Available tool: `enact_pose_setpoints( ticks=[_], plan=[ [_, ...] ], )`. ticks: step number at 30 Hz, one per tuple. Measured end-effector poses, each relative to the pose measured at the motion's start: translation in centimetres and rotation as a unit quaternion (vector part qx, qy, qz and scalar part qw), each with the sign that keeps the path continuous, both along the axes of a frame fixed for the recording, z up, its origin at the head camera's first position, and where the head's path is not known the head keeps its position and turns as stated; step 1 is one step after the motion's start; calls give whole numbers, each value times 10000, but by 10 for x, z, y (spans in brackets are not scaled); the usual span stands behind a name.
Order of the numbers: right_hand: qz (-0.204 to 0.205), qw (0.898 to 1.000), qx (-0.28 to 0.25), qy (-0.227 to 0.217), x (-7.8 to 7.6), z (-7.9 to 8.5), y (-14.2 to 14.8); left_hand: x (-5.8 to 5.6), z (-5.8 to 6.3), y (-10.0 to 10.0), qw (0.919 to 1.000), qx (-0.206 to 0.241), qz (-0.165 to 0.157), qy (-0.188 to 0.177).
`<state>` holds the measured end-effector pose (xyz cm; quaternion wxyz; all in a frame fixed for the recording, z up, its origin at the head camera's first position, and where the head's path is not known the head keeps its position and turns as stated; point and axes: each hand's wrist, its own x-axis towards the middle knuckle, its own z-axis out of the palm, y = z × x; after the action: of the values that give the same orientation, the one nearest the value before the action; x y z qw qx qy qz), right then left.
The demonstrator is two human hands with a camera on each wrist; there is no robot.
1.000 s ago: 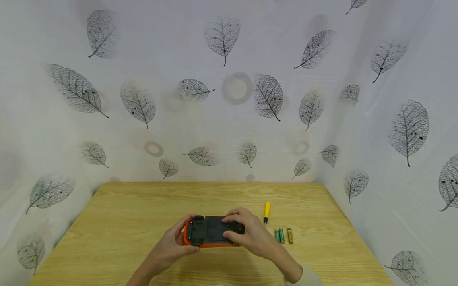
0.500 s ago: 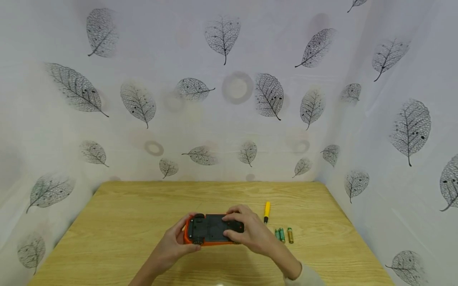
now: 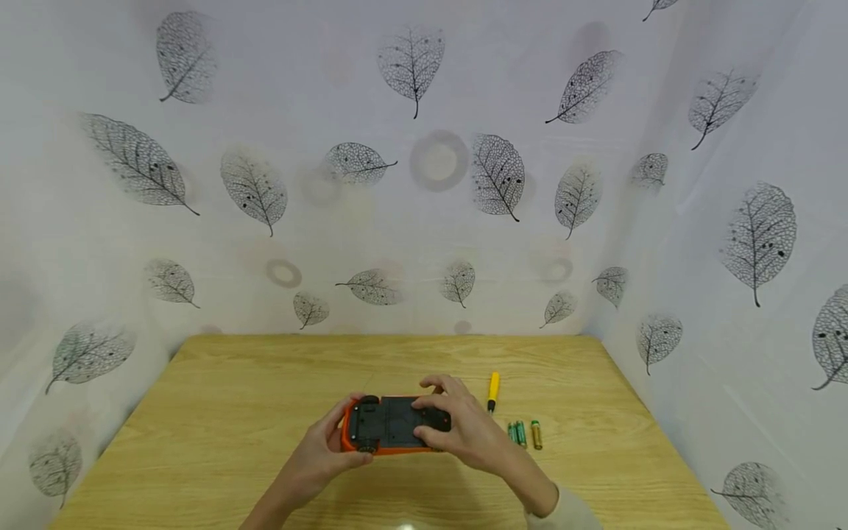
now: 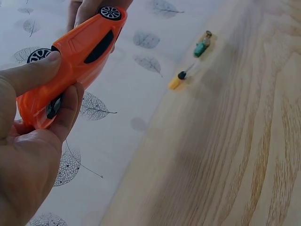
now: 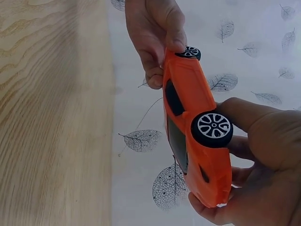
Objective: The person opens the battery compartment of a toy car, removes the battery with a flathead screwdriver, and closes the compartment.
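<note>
An orange toy car (image 3: 403, 423) is held above the table, its black underside turned up toward the head view. My left hand (image 3: 313, 455) grips one end, thumb and fingers on opposite sides near the wheels. At the other end my right hand (image 3: 472, 434) holds the car, with thumb and forefinger on the underside and other fingers reaching round the body. In the right wrist view the car's side and a spoked wheel (image 5: 212, 129) face the camera. From the car trails a thin dark wire (image 4: 84, 165). The underside beneath the right hand is partly hidden.
On the wooden table (image 3: 232, 397), a yellow-handled screwdriver (image 3: 493, 389) lies right of the hands. Nearer lie two green batteries (image 3: 520, 434) side by side and a gold-and-green battery (image 3: 536, 435). A white leaf-patterned curtain (image 3: 371, 221) stands behind and at the sides.
Both hands keep hold of the toy car in nearly the same place. One finger of the right hand has lifted slightly. The screwdriver and batteries lie as before.
</note>
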<state>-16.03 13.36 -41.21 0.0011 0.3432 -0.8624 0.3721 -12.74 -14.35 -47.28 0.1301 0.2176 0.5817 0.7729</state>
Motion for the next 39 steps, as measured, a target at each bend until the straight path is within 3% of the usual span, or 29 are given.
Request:
enact_pose_setpoints(
  ticks=[10, 19, 25, 39],
  plan=[
    [69, 9973, -716, 125, 2, -3, 2, 0, 4, -3, 9998, -13, 15, 189],
    [-364, 9885, -1457, -192, 0, -2, 15, 1, 5, -4, 9996, -83, 96, 262],
    [-428, 9854, -1531, -603, -3, -2, 33, 1, 7, -6, 9995, -147, 189, 214],
    [297, 9866, -1232, -1031, -6, -21, 50, 0, 8, -10, 9997, -83, 82, 219]
  ],
)
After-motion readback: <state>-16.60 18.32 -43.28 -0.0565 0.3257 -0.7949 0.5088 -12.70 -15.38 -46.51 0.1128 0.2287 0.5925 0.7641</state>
